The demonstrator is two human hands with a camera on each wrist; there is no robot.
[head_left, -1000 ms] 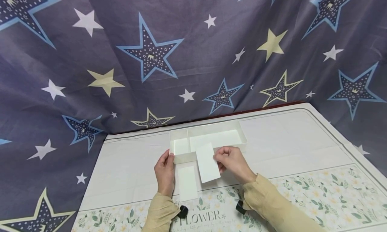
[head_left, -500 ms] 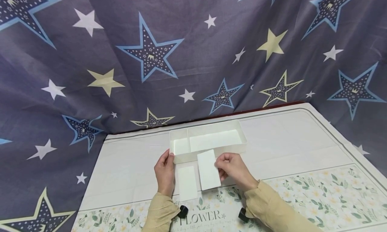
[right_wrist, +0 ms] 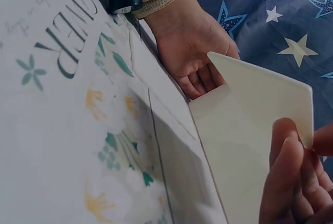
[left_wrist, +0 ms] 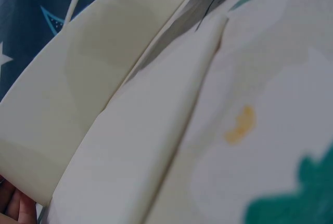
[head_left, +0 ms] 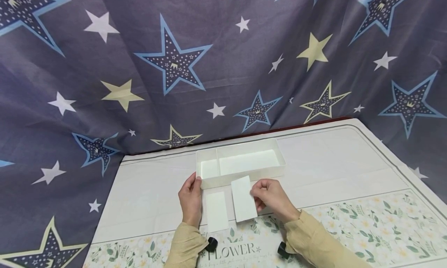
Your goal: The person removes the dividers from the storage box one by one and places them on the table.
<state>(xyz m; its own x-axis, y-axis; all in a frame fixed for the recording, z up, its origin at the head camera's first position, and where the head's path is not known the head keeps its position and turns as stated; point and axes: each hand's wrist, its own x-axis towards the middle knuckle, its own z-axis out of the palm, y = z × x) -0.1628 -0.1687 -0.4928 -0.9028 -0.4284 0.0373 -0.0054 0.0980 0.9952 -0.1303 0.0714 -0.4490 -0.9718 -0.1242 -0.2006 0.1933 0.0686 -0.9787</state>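
A long white divided box (head_left: 241, 178) sits on the table with its front wall toward me; one partition splits it into a small left and a larger right compartment. My left hand (head_left: 190, 200) grips its front left corner, thumb in front. In my right hand (head_left: 274, 198) a thin white rectangular panel (head_left: 243, 200) is pinched by its right edge, tilted in front of the box. The right wrist view shows thumb and fingertips on the panel's edge (right_wrist: 260, 86). A second white panel (head_left: 217, 212) lies flat on the table between the hands.
A white tablecloth (head_left: 349, 163) with a floral border and FLOWER lettering covers the table (head_left: 150, 198). Behind it hangs a dark curtain (head_left: 223, 58) printed with stars. Black bands with small blocks (head_left: 212, 244) sit at both wrists.
My right hand has drawn the panel toward me and slightly right, away from overlapping the box's front wall, and turned it more upright. The left hand and box stay put.
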